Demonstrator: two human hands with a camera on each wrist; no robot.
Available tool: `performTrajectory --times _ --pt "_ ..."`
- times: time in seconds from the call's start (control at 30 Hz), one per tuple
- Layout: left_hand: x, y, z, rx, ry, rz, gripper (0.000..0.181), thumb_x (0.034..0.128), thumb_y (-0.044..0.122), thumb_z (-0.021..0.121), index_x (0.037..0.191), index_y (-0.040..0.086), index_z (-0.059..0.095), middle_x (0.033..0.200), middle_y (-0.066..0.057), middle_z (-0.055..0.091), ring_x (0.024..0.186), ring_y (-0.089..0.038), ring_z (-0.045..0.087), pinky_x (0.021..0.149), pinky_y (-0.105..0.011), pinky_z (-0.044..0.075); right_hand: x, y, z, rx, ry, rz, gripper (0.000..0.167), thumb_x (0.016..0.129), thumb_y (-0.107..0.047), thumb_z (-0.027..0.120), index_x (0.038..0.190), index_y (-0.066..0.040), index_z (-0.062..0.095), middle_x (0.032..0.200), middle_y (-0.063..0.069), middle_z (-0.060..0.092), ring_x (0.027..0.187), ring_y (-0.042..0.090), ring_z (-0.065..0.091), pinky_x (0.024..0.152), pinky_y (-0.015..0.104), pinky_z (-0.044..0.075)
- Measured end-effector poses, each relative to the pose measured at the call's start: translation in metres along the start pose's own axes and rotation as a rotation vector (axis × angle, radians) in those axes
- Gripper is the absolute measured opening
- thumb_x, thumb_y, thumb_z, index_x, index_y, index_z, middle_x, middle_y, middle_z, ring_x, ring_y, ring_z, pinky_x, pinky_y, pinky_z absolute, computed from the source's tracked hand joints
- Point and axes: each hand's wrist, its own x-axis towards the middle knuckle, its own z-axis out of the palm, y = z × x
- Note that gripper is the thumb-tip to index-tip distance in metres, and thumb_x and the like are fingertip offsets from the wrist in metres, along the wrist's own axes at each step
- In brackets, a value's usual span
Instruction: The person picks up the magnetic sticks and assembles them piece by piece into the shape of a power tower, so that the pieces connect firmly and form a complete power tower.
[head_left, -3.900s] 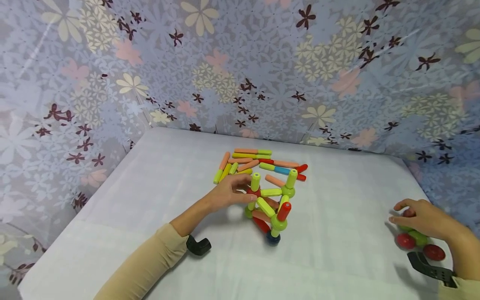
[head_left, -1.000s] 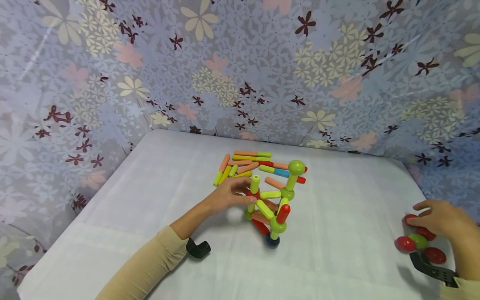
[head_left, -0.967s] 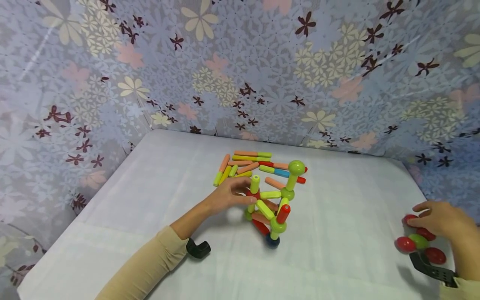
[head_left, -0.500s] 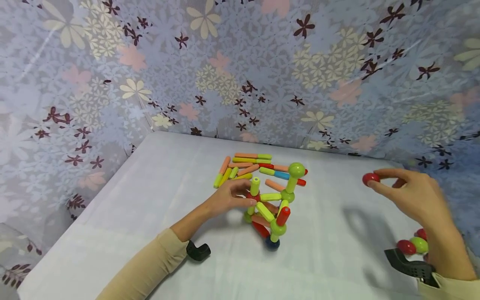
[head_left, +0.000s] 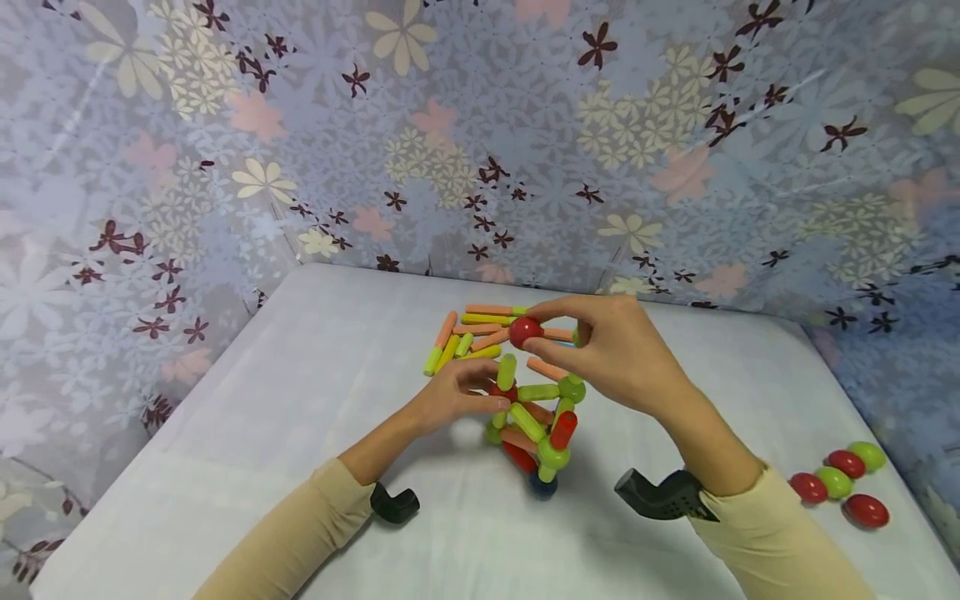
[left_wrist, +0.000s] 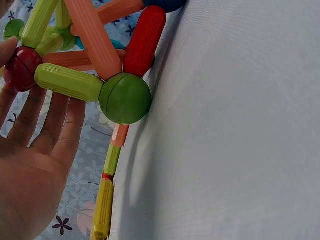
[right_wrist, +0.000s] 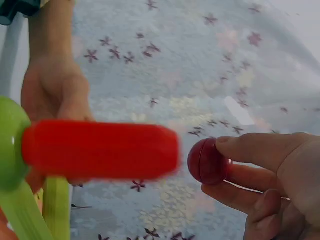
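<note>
On the table stands a frame of magnetic rods and balls (head_left: 528,423), with lime rods on top and orange and red ones lower down. My left hand (head_left: 450,398) holds its red corner ball (left_wrist: 22,69) between thumb and fingers. Above that corner, my right hand (head_left: 618,354) pinches a loose red ball (head_left: 526,332), close over an upright lime rod (head_left: 507,372) and apart from it. An upright red rod (right_wrist: 100,150) crosses the right wrist view. A green ball (left_wrist: 125,98) and a dark blue ball (head_left: 543,485) form lower corners. My right hand hides the frame's tall back post.
Behind the frame lie several loose rods (head_left: 445,332), partly covered by my right hand. At the table's right side are several loose balls, among them a red ball (head_left: 866,510) and a green ball (head_left: 834,482). A floral cloth (head_left: 480,150) hangs behind the table.
My right hand has picked up a red ball from the group at right and carried it left to above the frame. Earlier, a green ball appeared atop the back post. My left hand keeps its hold.
</note>
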Motion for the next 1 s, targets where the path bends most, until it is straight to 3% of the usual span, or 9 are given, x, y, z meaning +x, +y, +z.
performTrajectory --times 0.1,0.2,0.33,0.47,0.67,0.73,0.83,1.0 --pt "0.001 -0.001 0.001 -0.008 -0.014 0.007 0.030 0.0883 0.003 0.066 0.117 -0.004 0.061 0.108 -0.009 0.064 0.100 -0.031 0.061 0.090 -0.052 0.046 0.006 -0.001 0.011 -0.024 -0.049 -0.017 0.028 0.084 -0.041 0.073 0.109 -0.028 0.072 0.074 -0.012 0.064 0.044 0.012 0.038 0.042 0.030 0.032" --pt "0.002 -0.002 0.002 -0.010 -0.022 0.012 0.031 0.0887 0.003 0.066 0.118 -0.006 0.060 0.108 -0.009 0.064 0.099 -0.031 0.061 0.090 -0.052 0.046 0.008 0.000 0.018 -0.037 -0.086 -0.021 0.026 0.085 -0.037 0.074 0.109 -0.028 0.072 0.095 -0.015 0.067 0.044 0.011 0.042 0.043 0.031 0.034" --pt "0.002 -0.002 0.003 -0.011 -0.016 0.012 0.032 0.0888 0.004 0.066 0.119 -0.007 0.060 0.108 -0.009 0.064 0.099 -0.031 0.061 0.089 -0.050 0.047 0.005 0.002 0.020 -0.029 -0.102 -0.013 0.027 0.086 -0.036 0.072 0.112 -0.029 0.070 0.078 -0.014 0.065 0.045 0.010 0.045 0.042 0.030 0.035" --pt "0.001 -0.001 0.004 -0.008 -0.006 0.016 0.033 0.0882 0.003 0.066 0.119 -0.008 0.060 0.109 -0.010 0.064 0.099 -0.034 0.061 0.089 -0.048 0.048 -0.005 0.008 0.013 -0.010 -0.051 -0.016 0.026 0.088 -0.035 0.071 0.114 -0.029 0.068 0.059 -0.012 0.054 0.046 0.009 0.044 0.044 0.029 0.037" --pt "0.005 -0.024 0.001 0.015 0.003 0.025 0.037 0.0885 0.013 0.069 0.121 -0.003 0.060 0.111 -0.008 0.064 0.100 -0.028 0.062 0.090 -0.043 0.049 -0.037 0.031 -0.008 -0.028 0.084 -0.037 0.021 0.088 -0.025 0.073 0.108 -0.028 0.069 0.079 -0.016 0.061 0.052 0.004 0.047 0.048 0.025 0.040" --pt "0.006 -0.028 0.000 0.021 0.007 0.029 0.038 0.0886 0.014 0.069 0.121 -0.004 0.060 0.110 -0.007 0.064 0.100 -0.028 0.061 0.090 -0.043 0.049 -0.052 0.044 -0.015 -0.069 0.109 -0.011 0.022 0.086 -0.022 0.074 0.107 -0.028 0.069 0.089 -0.016 0.062 0.054 0.004 0.048 0.048 0.025 0.041" --pt "0.004 -0.016 0.003 0.014 0.012 0.023 0.036 0.0882 0.007 0.068 0.121 -0.007 0.059 0.109 -0.008 0.064 0.100 -0.032 0.061 0.091 -0.047 0.047 -0.073 0.069 -0.025 -0.136 0.110 0.063 0.023 0.086 -0.024 0.075 0.107 -0.031 0.068 0.093 -0.016 0.062 0.057 0.005 0.048 0.049 0.025 0.040" --pt "0.005 -0.002 0.005 0.006 0.015 0.013 0.036 0.0875 0.005 0.068 0.120 -0.009 0.059 0.108 -0.009 0.064 0.100 -0.034 0.060 0.092 -0.045 0.047 -0.106 0.117 -0.044 -0.211 -0.003 0.226 0.024 0.088 -0.034 0.071 0.111 -0.027 0.067 0.093 -0.009 0.065 0.059 0.005 0.051 0.046 0.027 0.038"
